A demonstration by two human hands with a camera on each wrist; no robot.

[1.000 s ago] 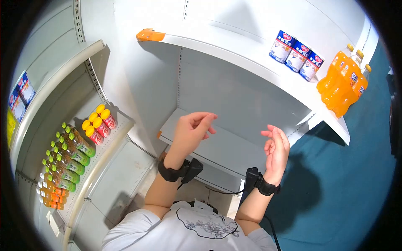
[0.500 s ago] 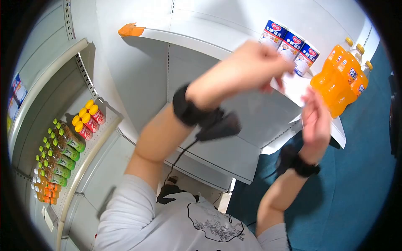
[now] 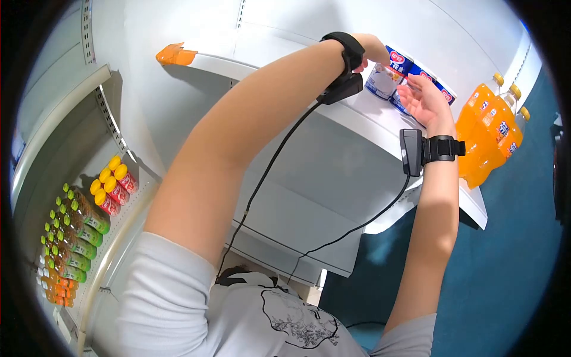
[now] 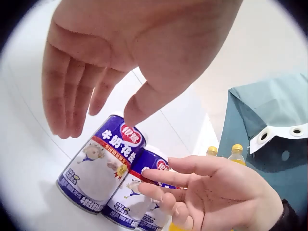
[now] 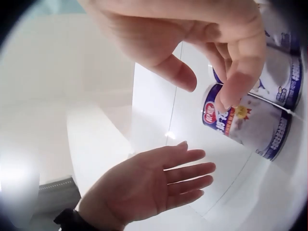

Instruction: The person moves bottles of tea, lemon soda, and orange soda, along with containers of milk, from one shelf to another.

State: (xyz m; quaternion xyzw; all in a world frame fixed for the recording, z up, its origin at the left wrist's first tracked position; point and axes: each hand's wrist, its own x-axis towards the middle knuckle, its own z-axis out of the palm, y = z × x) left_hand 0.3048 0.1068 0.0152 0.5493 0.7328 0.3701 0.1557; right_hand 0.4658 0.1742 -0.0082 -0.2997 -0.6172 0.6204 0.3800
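Observation:
Three blue-and-white cans (image 3: pixel 381 81) stand in a row on the upper white shelf. My left hand (image 3: pixel 373 49) reaches in at the left end of the row, partly behind its wrist strap in the head view. In the left wrist view that hand's fingers are extended above the nearest can (image 4: pixel 98 166), with a gap between thumb and fingers. My right hand (image 3: pixel 426 102) is in front of the cans, palm turned up toward them with loosely bent fingers. Its fingertips overlap the end can (image 5: pixel 252 122) in the right wrist view. Neither hand holds anything.
Orange soda bottles (image 3: pixel 485 134) stand right of the cans at the shelf's end. On the left shelf are red cans with yellow lids (image 3: pixel 113 187) and green-capped bottles (image 3: pixel 77 244). A lower shelf (image 3: pixel 297 220) lies beneath; black cables hang from both wrist cameras.
Both hands have risen from over the lower shelf toward the upper one. The left has moved up and right to the cans' left end; the right has come up before the cans.

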